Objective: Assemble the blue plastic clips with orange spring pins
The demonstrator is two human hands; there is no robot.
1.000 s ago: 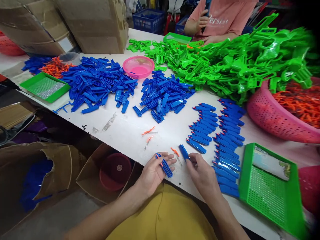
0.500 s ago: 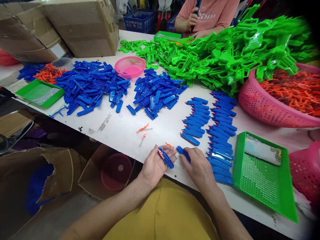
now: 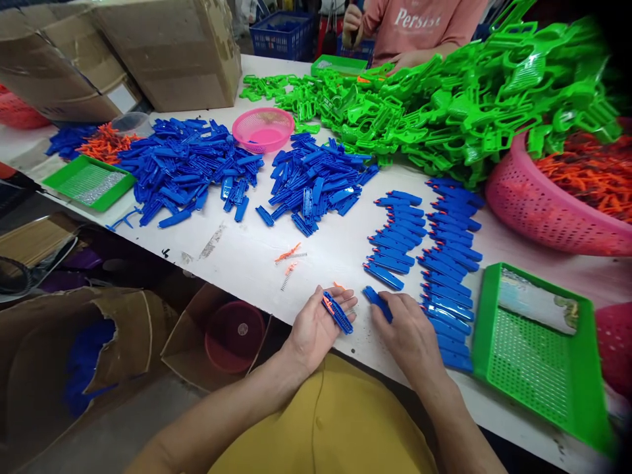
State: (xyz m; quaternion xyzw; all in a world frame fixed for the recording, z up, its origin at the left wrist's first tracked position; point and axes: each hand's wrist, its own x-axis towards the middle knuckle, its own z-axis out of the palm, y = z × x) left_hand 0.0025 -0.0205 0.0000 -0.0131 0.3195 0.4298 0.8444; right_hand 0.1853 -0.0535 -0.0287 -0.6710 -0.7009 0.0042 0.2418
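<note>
Palm up, my left hand [image 3: 312, 332] holds a blue plastic shell [image 3: 338, 313] across its fingers, the thumb along one edge. An orange part lies inside that shell, at its upper end. My right hand [image 3: 407, 326] is palm down on the white table, its fingers and thumb closed on another blue plastic piece [image 3: 378, 304]. Partly hidden behind my left fingers are an orange part [image 3: 339, 286] and what seems to be a spring. Farther forward lie another orange part [image 3: 288, 253] and a thin metal spring [image 3: 286, 279].
Two columns of blue pieces with orange tips [image 3: 395, 240] run beside my right hand. Right of them sits a green tray [image 3: 530, 362]. Ahead are heaped blue pieces [image 3: 316, 178], a pink basket [image 3: 264, 131] and piled green toy-gun shells [image 3: 395, 118]. A co-worker [image 3: 419, 29] is across the table.
The view has shifted slightly, so the table's contents appear farther right. My hands keep nearly the same pose with the same pieces. The co-worker's raised hand has moved left.
</note>
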